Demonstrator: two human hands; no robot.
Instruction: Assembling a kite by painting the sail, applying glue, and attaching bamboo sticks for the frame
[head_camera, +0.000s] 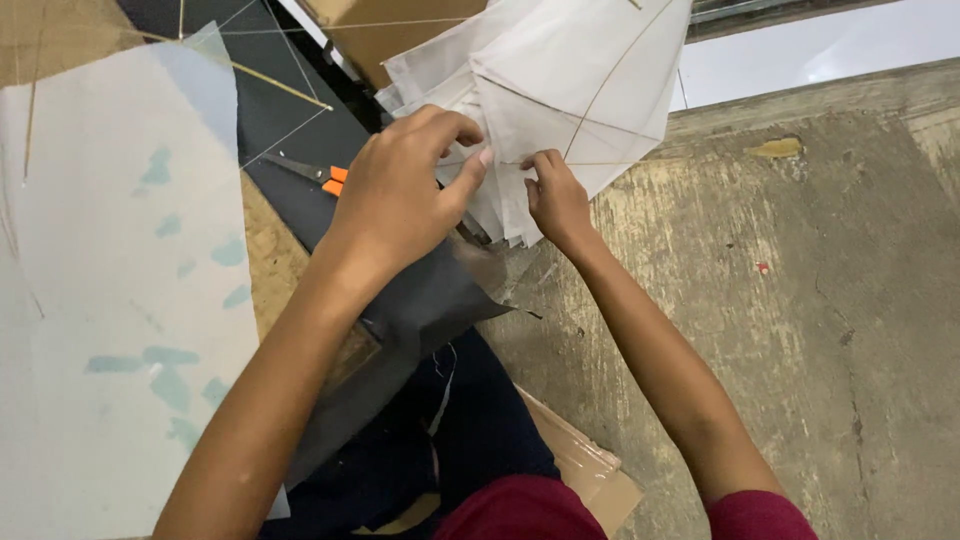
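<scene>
Head view: my left hand (395, 195) and my right hand (556, 197) meet at the lower edge of a stack of white paper kites (545, 95), each sheet braced with thin sticks (610, 85). My left grip is pinched narrow, thumb against fingertips, on the near edge of the sheets; my right grip is likewise pinched tight on the same edge, just beside it, where a thin thread or stick runs across. I judge that I am at a fine step, working that edge or thread between both pinches, so the next move calls for small, steady fingers rather than any pull, since the paper would tear or crease easily. The stack hangs forward over a black sheet (420, 300) and the rough concrete floor (800, 300). Orange-handled scissors (315, 173) lie just to the left of my left hand on the black sheet, near enough to snag. A pale sheet with bluish patches (120, 300) fills the left side, and cardboard (590, 470) lies near my knee. The open room is to my right, over the floor.
</scene>
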